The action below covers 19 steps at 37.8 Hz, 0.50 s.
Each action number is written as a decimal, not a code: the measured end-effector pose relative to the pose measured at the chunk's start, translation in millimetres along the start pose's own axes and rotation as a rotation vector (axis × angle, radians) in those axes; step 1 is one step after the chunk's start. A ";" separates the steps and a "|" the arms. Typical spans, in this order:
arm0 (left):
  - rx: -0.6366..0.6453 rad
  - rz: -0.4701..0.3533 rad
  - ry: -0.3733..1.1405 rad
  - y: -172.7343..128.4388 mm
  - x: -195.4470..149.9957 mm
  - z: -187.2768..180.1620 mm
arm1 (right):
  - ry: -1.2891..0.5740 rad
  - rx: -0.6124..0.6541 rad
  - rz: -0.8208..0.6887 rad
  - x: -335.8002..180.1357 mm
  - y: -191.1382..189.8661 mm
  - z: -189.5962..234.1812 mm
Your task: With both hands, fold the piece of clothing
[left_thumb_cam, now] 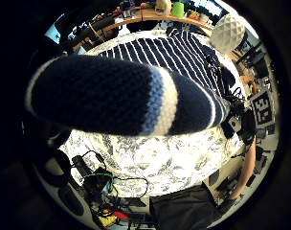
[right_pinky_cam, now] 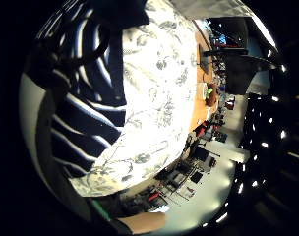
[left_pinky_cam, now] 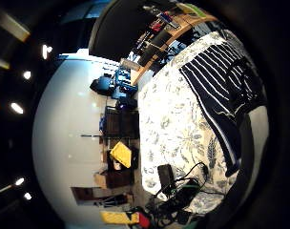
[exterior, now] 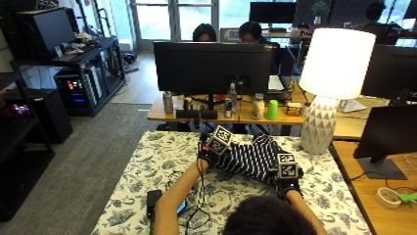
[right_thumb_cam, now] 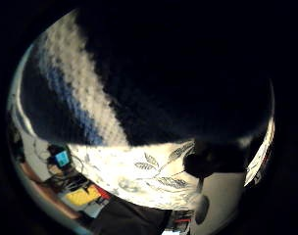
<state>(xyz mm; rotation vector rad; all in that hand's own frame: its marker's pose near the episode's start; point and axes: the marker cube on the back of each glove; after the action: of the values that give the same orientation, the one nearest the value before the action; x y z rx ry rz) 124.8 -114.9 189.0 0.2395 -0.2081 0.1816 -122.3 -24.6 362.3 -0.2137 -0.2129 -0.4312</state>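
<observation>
Both hands (exterior: 207,155) (exterior: 287,186) on striped sweater (exterior: 251,159)

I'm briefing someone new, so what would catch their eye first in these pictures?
The navy and white striped sweater, lying on the floral tablecloth, held at its edges by the left hand and the right hand. Next, the tall white lamp at the table's far right corner.

Seen from above and behind: I wear a black glove on my left hand (exterior: 207,155) and another on my right hand (exterior: 287,186). Both forearms are bare up to the gloves, with no sleeve showing. My dark hair (exterior: 264,215) fills the lower edge of the outside view.
</observation>
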 end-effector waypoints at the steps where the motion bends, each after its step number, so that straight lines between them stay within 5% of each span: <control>1: -0.015 0.019 0.018 -0.1 1.7 4.0 | -0.034 -0.011 -0.025 -1.3 -1.4 -1.1; 6: -0.005 0.047 0.074 39.0 -6.3 -23.3 | 0.033 -0.249 0.267 21.1 25.7 -11.3; 9: -0.039 0.068 0.114 56.7 -9.5 -28.8 | 0.085 -0.225 0.399 32.0 27.1 -15.2; 19: -0.300 0.145 0.218 91.3 -27.7 -14.2 | 0.160 -0.231 0.296 22.9 30.4 -35.9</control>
<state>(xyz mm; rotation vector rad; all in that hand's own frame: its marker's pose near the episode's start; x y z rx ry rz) 82.3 -28.3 189.0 -0.0943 -0.0341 0.3155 -83.1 -15.5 328.9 -0.4295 0.0277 -0.1763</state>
